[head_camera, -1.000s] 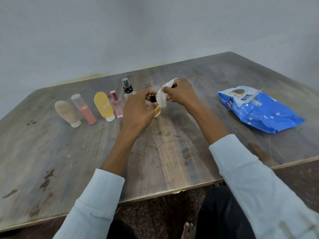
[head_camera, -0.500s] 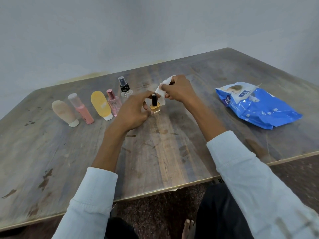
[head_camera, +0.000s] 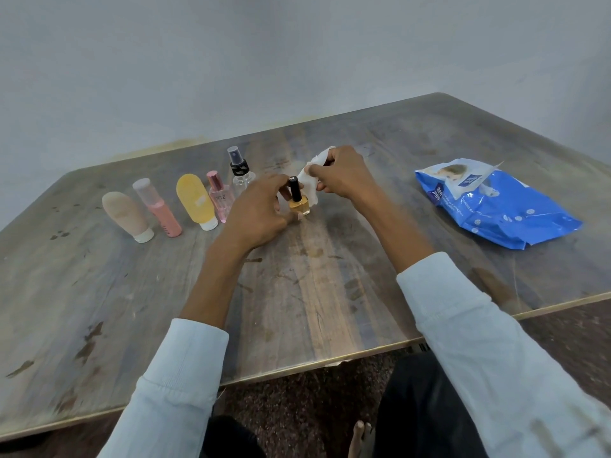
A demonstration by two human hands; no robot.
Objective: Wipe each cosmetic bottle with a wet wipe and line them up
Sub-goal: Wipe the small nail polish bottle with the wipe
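Left hand (head_camera: 261, 213) hides the near-left side of the nail polish bottle (head_camera: 299, 202); can't tell which fingers actually touch it. Right hand (head_camera: 344, 175) covers most of the wet wipe (head_camera: 309, 180), only crumpled edges show. Clear spray bottle (head_camera: 240, 171): lower body partly behind the left hand's knuckles. Label text on the pink perfume bottle (head_camera: 220, 197) and the blue wipes pack (head_camera: 496, 203) too small to read fully. Wooden table (head_camera: 99, 292): left side cut by the frame edge. Both sleeves cut off at the bottom edge.
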